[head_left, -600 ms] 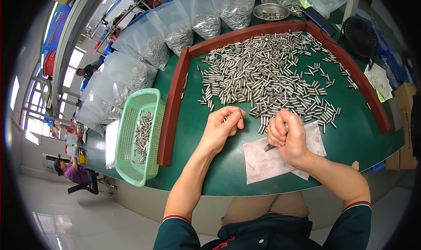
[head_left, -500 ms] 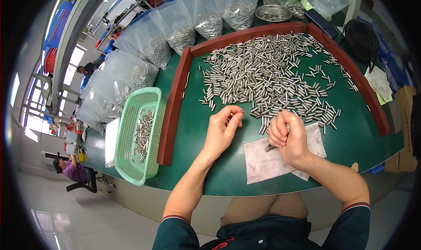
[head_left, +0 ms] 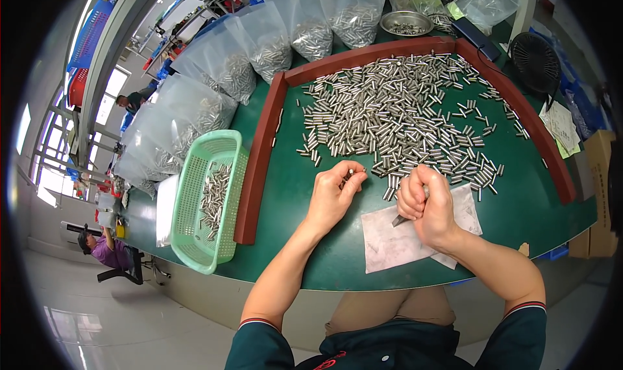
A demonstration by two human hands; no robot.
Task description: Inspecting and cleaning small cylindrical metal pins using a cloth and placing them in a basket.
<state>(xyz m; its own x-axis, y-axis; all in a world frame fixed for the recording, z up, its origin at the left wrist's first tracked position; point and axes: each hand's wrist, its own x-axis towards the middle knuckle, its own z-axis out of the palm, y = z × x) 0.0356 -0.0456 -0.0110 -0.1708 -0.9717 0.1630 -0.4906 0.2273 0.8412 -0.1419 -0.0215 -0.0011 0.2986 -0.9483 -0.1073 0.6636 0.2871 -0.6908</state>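
A large green surface [head_left: 337, 260] is filling the middle of the frame. On it a dark red wooden border [head_left: 261, 162] is running along the left, the top and the right of the working area. Outside this border, from the left up to the top of the frame, clear plastic bags [head_left: 354, 20] are standing in a row, and each is holding many small metal pieces. Inside the border, in the upper middle, a wide heap of shiny metal pins [head_left: 383, 110] is lying loosely, with several pins scattering toward the right. A light green basket [head_left: 232, 201] is standing at left, just beside the border, and is containing a smaller pile of the same pins. A whitish cloth [head_left: 389, 240] is lying flat below the heap, right of the centre. At upper right a black fan [head_left: 534, 62] is standing. The right hand [head_left: 425, 201] is being above the cloth; its grip is closing as a fist on a dark flat piece [head_left: 399, 220], whose end is sticking out toward lower left. The left hand [head_left: 334, 191] is staying apart, near the heap's lower left; its grip is narrow, holding small metal pins between curled fingers, but how many I cannot tell.
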